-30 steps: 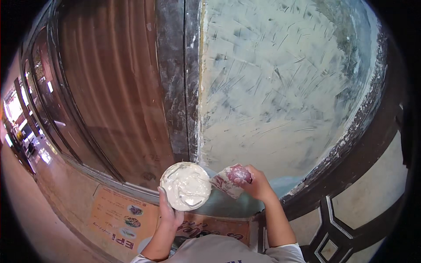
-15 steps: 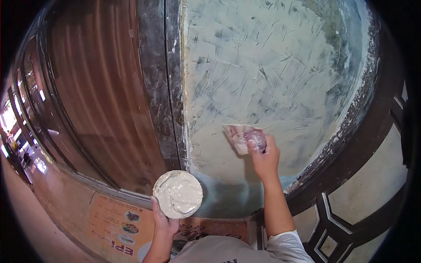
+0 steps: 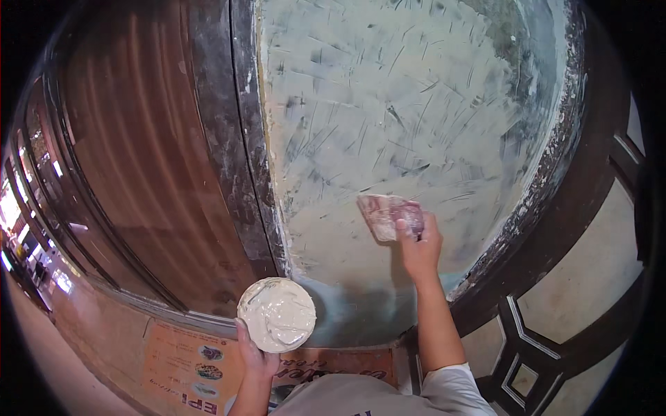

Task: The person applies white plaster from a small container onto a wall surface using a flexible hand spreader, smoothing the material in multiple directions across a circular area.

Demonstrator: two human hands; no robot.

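Observation:
My left hand (image 3: 257,350) grips a round tub (image 3: 276,312) of creamy white paste, held low in front of my body. Up and to the right of it, my right hand (image 3: 423,249) is closed on a wide scraper (image 3: 385,216) with a reddish-purple grip and a paste-smeared blade. The scraper lies at the lower middle of an upright panel (image 3: 402,118) coated in pale, streaky filler with dark flecks; whether its edge touches the surface I cannot tell for sure. A shadow falls below the hand.
Left of the panel are a dark, patchy post (image 3: 225,118) and brown glazing (image 3: 132,139) with curtain-like folds, plus a bright opening at the far left. A dark framed panel (image 3: 569,270) curves along the right. An orange printed sheet (image 3: 184,360) lies below on the floor.
My right hand has lifted the scraper from beside the tub up onto the pale panel. The tub sits a little lower and further left, and the whole view has shifted slightly.

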